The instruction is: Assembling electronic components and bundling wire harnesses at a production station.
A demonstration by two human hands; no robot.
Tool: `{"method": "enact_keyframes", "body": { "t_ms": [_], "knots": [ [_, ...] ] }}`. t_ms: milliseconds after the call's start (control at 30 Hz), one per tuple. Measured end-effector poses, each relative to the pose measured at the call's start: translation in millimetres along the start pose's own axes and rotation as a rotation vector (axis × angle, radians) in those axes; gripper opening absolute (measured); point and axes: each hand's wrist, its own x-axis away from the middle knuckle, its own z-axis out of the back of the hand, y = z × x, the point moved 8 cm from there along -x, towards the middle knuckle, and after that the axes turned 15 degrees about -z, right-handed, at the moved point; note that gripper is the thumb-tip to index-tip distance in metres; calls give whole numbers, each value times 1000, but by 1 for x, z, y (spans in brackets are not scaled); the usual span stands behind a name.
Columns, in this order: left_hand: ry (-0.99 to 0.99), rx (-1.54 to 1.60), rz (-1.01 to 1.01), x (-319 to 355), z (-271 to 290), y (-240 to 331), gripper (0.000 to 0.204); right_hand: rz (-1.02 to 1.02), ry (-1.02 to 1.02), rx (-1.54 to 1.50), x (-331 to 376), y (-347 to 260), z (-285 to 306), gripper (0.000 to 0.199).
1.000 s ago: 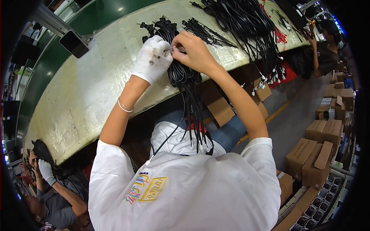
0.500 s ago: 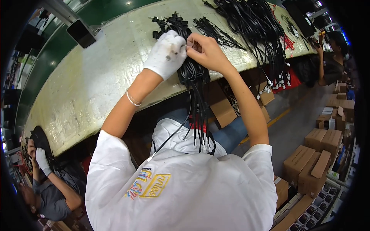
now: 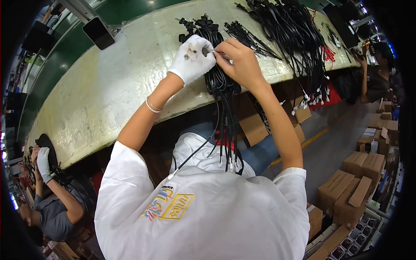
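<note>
My left hand (image 3: 193,60), in a white glove with dark smudges, has its thumb and fingers closed in a pinch. My bare right hand (image 3: 240,63) pinches close beside it, fingertips nearly meeting. A small, thin piece seems to be between the fingertips, too small to make out. Both hands are over a coiled bundle of black power cords (image 3: 222,84), partly hidden by them. Its plugs (image 3: 200,27) lie on the table beyond the hands. The cords' other ends (image 3: 229,162), with white connectors, hang over the near edge toward my lap.
Thin black strands (image 3: 251,40) and a large pile of black cords (image 3: 288,30) lie right on the curved table (image 3: 95,93). Red-tipped leads (image 3: 329,53) sit beyond. A dark device (image 3: 99,33) stands at far left. Cardboard boxes (image 3: 338,186) line the right; co-workers sit on both sides.
The view has shifted slightly. My hands stay over the bundle, and my right hand has turned a little, its fingers now more curled. The left-side co-worker's gloved hand has moved up.
</note>
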Motion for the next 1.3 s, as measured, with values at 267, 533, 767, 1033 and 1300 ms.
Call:
{"method": "enact_keyframes", "body": {
  "t_ms": [267, 533, 767, 1033, 1300],
  "knots": [
    [-217, 145, 67, -2, -11, -11, 16, -549, -74, -645, 10, 58, -27, 4],
    [-233, 299, 96, 7, -14, -19, 20, -563, -138, -697, 10, 54, -27, 5],
    [12, 50, 27, 5, -5, -11, 14, -73, 33, 64, 2, 1, 3, 6],
    [-383, 396, 10, -4, -11, -11, 24, -424, 81, -543, 10, 46, -19, 7],
    [-389, 731, 273, 37, -16, -21, 25, -717, 72, -905, 24, 108, -21, 8]
  ]
}}
